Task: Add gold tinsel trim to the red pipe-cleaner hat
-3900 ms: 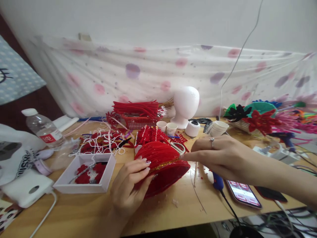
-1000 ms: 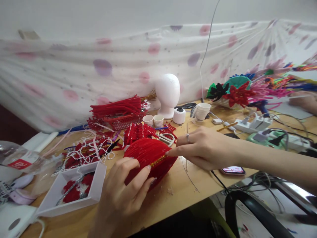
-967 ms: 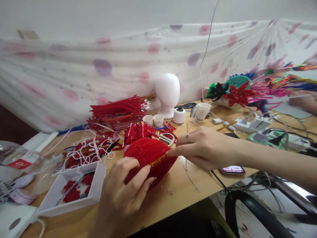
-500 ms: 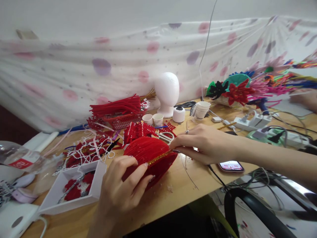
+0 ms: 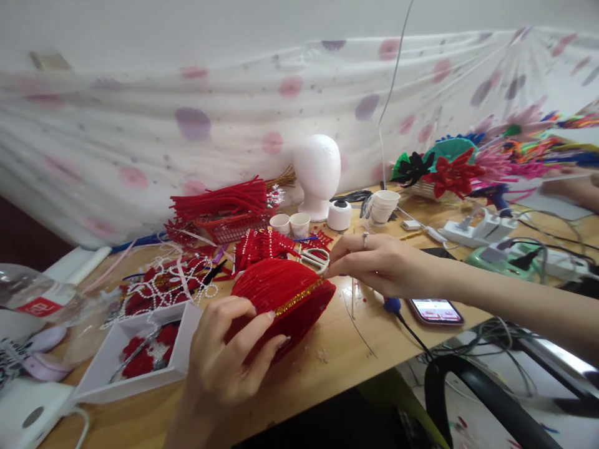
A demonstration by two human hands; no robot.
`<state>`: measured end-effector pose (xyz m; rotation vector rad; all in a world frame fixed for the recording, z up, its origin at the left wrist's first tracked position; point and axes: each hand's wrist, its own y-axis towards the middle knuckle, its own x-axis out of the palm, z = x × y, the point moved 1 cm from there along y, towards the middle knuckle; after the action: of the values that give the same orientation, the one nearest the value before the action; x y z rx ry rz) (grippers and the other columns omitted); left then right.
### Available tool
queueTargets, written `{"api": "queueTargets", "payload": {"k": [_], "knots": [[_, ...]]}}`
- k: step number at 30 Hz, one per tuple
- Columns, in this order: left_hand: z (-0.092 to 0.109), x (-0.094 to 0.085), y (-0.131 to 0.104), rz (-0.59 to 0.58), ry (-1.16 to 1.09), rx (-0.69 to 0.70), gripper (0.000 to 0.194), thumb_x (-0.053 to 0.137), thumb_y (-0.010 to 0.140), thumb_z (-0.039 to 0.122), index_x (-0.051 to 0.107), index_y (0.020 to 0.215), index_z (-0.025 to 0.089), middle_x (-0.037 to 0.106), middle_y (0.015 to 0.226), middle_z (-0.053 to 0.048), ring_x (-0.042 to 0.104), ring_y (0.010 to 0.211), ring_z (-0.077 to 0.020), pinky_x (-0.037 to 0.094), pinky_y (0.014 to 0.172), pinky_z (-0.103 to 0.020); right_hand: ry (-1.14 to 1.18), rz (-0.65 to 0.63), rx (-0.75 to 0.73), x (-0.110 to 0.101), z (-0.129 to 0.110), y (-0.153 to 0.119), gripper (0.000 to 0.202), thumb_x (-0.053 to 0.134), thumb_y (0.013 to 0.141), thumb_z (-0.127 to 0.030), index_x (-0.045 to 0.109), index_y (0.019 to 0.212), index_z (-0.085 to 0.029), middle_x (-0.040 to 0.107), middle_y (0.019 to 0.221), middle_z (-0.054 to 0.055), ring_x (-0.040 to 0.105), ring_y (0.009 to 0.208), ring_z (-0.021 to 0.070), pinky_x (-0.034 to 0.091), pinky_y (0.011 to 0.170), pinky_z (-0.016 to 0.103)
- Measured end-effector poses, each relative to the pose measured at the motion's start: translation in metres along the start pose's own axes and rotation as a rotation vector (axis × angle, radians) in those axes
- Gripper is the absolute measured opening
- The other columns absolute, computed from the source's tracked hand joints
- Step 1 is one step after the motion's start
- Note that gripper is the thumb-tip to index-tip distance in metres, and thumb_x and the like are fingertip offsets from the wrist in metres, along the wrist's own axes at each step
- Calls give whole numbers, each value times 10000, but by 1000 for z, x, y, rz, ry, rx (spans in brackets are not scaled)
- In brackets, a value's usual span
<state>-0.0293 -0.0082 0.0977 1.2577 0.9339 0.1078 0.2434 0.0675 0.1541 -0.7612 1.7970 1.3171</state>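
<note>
A red fuzzy cap-shaped piece point(image 5: 276, 280) rests on its side on the table, with a strip of glittery gold trim point(image 5: 299, 297) along its edge. My left hand point(image 5: 234, 343) grips the piece from the near left, fingers over the left end of the trim. At the other end of the trim, my right hand point(image 5: 374, 262), with a ring on one finger, has its thumb and fingertips pinched together at the trim's tip. White-handled scissors point(image 5: 316, 259) lie just behind the piece. Below my right hand shows a blue-handled tool point(image 5: 393, 305) on a black cord.
A white box point(image 5: 135, 374) with red flowers stands left, near bead strings point(image 5: 154, 284). Behind are a red basket point(image 5: 229, 227) of red stems, a white foam head point(image 5: 318, 174) and paper cups point(image 5: 384, 206). A phone point(image 5: 436, 311) and power strips point(image 5: 482, 231) lie right. Another person's hand point(image 5: 573, 187) shows far right.
My right hand has shifted slightly up, its fingers tilting, so more of the blue-handled tool shows beneath it. My left hand keeps its hold, and the red piece has barely moved.
</note>
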Motion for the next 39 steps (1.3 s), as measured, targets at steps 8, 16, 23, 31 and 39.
{"api": "queueTargets", "payload": {"k": [8, 16, 23, 31, 39], "knots": [[-1, -2, -4, 6, 3, -11, 243, 680, 837, 78, 608, 1060, 142, 554, 978, -55, 537, 917, -194, 473, 806, -351, -20, -12, -15, 4, 3, -5, 368, 432, 928, 10, 693, 1120, -163, 687, 1029, 88, 636, 890, 129, 503, 749, 251], [-6, -3, -6, -10, 15, 10, 293, 680, 832, 88, 602, 1101, 172, 564, 972, -54, 553, 899, -194, 501, 783, -353, -68, 2, 6, 8, -1, -8, 443, 381, 890, 42, 720, 1088, -163, 710, 1044, 90, 657, 878, 119, 512, 710, 234], [-8, -2, -9, 3, 3, -4, 301, 688, 822, 76, 612, 1097, 171, 572, 972, -57, 563, 911, -199, 505, 789, -360, -9, 29, 77, 19, -5, -15, 359, 417, 958, -26, 714, 1092, -176, 725, 1062, 91, 682, 936, 143, 546, 770, 266], [-8, -2, -8, 28, -17, -21, 298, 705, 803, 48, 618, 1071, 143, 570, 962, -65, 562, 895, -198, 493, 779, -358, -48, 35, 74, 25, -5, -11, 364, 423, 932, 0, 717, 1089, -146, 725, 1060, 106, 684, 901, 145, 547, 760, 259], [-10, -2, -13, 80, 10, -57, 330, 702, 813, 82, 604, 1107, 195, 580, 954, -50, 582, 878, -200, 510, 759, -362, -137, 53, 95, 32, -14, -6, 339, 429, 931, -33, 698, 1112, -133, 698, 1088, 138, 672, 876, 169, 556, 721, 288]]}}
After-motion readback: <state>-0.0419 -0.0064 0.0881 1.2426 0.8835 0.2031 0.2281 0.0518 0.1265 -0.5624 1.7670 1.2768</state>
